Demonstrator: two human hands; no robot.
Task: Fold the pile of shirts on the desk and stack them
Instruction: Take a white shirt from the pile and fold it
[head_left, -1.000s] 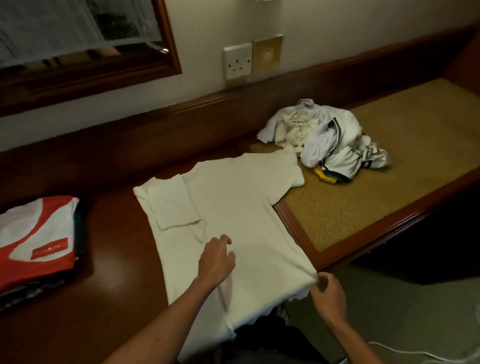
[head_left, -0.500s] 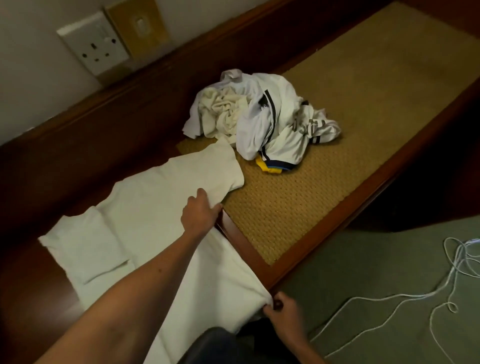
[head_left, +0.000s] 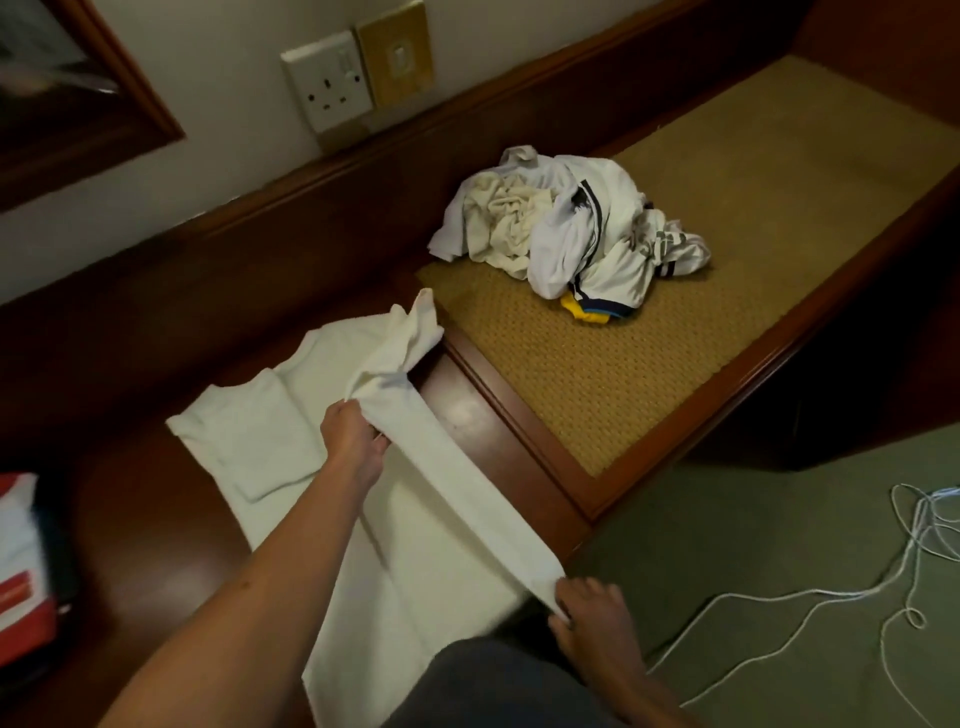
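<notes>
A white shirt (head_left: 291, 441) lies flat on the dark wooden desk (head_left: 130, 519), its left sleeve folded inward. My left hand (head_left: 353, 441) grips the shirt's right side near the shoulder, lifted off the desk. My right hand (head_left: 587, 608) pinches the shirt's lower right hem at the desk's front edge. The strip of cloth between my hands is raised and turned inward, with the right sleeve hanging crumpled. A pile of unfolded white shirts (head_left: 566, 234) lies on the woven mat (head_left: 675, 338) to the right. A folded red-and-white shirt stack (head_left: 21, 571) sits at the left edge.
A wall socket (head_left: 327, 83) and a gold plate (head_left: 397, 54) are on the wall behind the desk. A framed mirror corner (head_left: 104, 93) is at top left. A white cord (head_left: 857, 582) lies looped on the green carpet to the right.
My left hand has taken hold of the shirt's right shoulder area and, with my right hand at the hem, lifted the right side off the mat and carried it leftward over the shirt.
</notes>
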